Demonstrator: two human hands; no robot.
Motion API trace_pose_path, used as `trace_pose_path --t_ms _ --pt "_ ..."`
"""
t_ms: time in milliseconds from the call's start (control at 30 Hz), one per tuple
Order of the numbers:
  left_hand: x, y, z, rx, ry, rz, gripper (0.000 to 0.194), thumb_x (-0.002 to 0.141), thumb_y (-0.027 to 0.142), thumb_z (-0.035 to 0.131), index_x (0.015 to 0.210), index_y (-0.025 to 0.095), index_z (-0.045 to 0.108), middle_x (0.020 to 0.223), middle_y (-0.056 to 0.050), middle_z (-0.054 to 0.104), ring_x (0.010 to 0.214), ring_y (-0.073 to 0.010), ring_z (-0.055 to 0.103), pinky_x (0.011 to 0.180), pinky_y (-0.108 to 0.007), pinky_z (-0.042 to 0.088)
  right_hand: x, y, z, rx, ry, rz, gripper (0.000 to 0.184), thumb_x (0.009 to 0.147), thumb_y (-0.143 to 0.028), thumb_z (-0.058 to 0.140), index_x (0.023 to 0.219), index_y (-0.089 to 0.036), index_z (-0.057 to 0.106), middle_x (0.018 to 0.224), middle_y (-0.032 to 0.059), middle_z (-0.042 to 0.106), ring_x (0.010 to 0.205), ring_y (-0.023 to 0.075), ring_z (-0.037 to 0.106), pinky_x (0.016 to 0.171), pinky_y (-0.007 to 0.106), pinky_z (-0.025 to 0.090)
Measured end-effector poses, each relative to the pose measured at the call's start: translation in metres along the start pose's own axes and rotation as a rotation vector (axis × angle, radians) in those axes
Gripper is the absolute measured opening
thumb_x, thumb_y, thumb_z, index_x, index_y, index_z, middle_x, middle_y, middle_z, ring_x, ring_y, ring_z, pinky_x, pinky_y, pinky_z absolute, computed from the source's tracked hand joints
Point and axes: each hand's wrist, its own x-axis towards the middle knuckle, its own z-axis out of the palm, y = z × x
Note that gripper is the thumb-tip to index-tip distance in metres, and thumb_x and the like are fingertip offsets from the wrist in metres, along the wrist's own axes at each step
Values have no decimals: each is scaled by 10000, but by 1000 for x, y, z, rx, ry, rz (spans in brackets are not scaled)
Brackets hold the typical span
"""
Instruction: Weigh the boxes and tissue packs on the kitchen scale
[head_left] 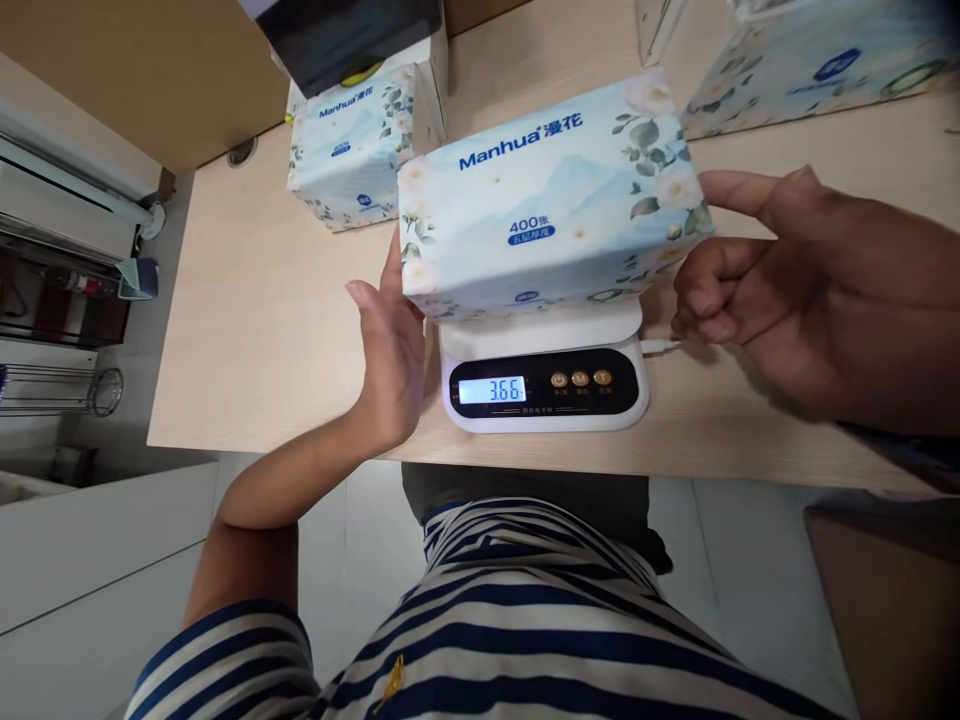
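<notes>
A pale blue Manhua tissue pack [547, 200] with printed flowers lies at a slant over the platform of a white digital scale [540, 335], hiding most of it. The lit display [493, 389] reads 3.66. At the pack's left end is my left hand [394, 355], open, thumb spread away and fingertips partly hidden behind the pack. My right hand [780, 260] is by the opposite end. Its index finger stretches to the pack's edge, thumb raised, while the other fingers curl loosely with nothing seen in them. Whether the hands bear any of the pack's weight cannot be told.
Another Manhua pack [349, 150] stands at the back left, under a dark object [349, 40]. A further floral pack [825, 75] is at the back right. A white cable [660, 346] runs from the scale's right side. The wooden table's front edge [720, 470] lies near my body.
</notes>
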Motion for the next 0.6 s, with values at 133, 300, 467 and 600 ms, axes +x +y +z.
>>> trace_pose_path --t_ms 133,300,467,600 --pt "2 -2 -2 9 -29 36 910 1048 870 94 1792 398 323 1822 53 466 1822 -208 -52 1521 -494 117 0 -1 1 -3 1 4 235 1126 -410 524 1189 -309 727 620 15 550 541 187 525 536 363 352" --pt "5 -2 -3 28 -15 26 909 1039 882 65 1804 429 251 1827 56 457 1824 -209 -13 1517 -507 121 2 3 -2 -4 19 15 210 1129 -461 566 1162 -318 716 663 21 558 587 187 567 528 347 402" --pt "5 -3 -4 48 -2 -9 925 1019 886 0 1814 451 186 1859 80 392 1827 -219 23 1517 -511 128 4 12 -9 -56 -38 -69 321 1053 -596 678 1253 -347 712 686 26 593 621 202 609 523 344 433" --pt "7 -7 -8 76 10 -26 921 1018 875 -22 1814 458 181 1904 129 258 1827 -196 34 1514 -458 185 6 19 -16 -338 -21 -266 609 1013 -765 639 1475 -368 660 782 36 663 680 215 648 623 418 513"
